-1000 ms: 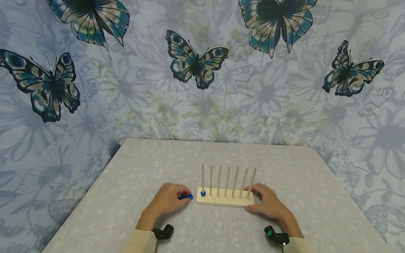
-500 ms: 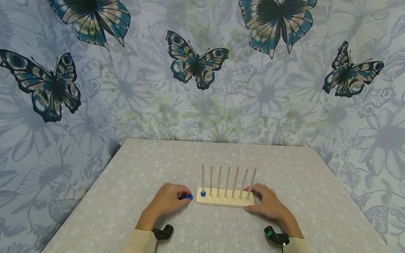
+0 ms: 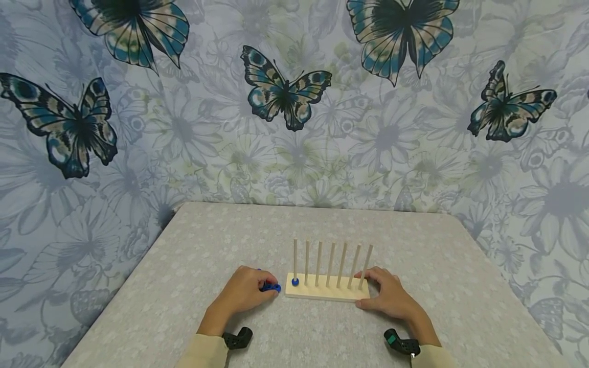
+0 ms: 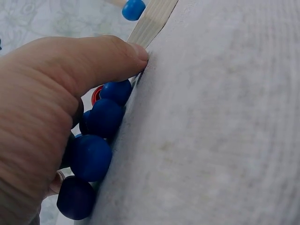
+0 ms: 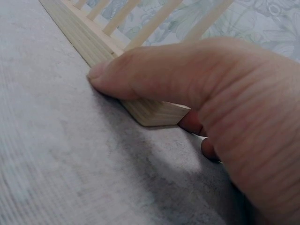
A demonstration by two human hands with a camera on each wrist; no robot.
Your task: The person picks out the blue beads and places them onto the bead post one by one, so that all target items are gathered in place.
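Observation:
A pale wooden peg board [image 3: 326,295] with several upright pegs stands on the table, one blue bead [image 3: 295,281] at the foot of its leftmost peg. My right hand [image 3: 390,295] grips the board's right end, thumb along the front edge and fingers behind. Just left of the board, my left hand [image 3: 245,289] curls over a cluster of blue beads [image 4: 90,158] on the tabletop. In the left wrist view a red ringed piece [image 4: 96,95] peeks out beside them, and its thumb tip lies close to the board's left end. The palm hides part of the cluster.
The table [image 3: 221,230] wears a pale floral cloth and ends at a patterned wall covering [image 3: 193,148] with butterflies. Black devices are strapped on both wrists, below beige sleeves [image 3: 204,351].
The red piece seen at my left fingers a second ago is gone from the head view. A bit of blue now shows behind those fingers. My right hand and the board stay put.

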